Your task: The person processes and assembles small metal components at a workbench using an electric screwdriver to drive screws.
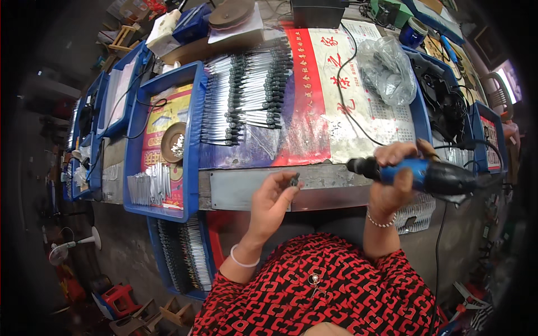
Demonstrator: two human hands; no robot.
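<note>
My right hand (386, 193) is wrapped round a blue and black electric screwdriver (448, 178), held level above the bench's front edge with its black nose to the left. My left hand (268, 204) pinches a small dark piece (294, 180) between thumb and fingertips; its kind is too small to make out. A gap separates this piece from the tool's nose. Beyond my left hand, rows of slim metal rods with dark ends (246, 92) lie side by side on the printed sheet covering the bench (305, 134).
A blue tray (193, 134) at the left holds a brown bowl (174, 140) of small white pieces and several flat metal strips (151, 185). At the right are a clear plastic bag (386, 70) and a tray of black parts (443, 101). A dark cable (343, 84) crosses the sheet.
</note>
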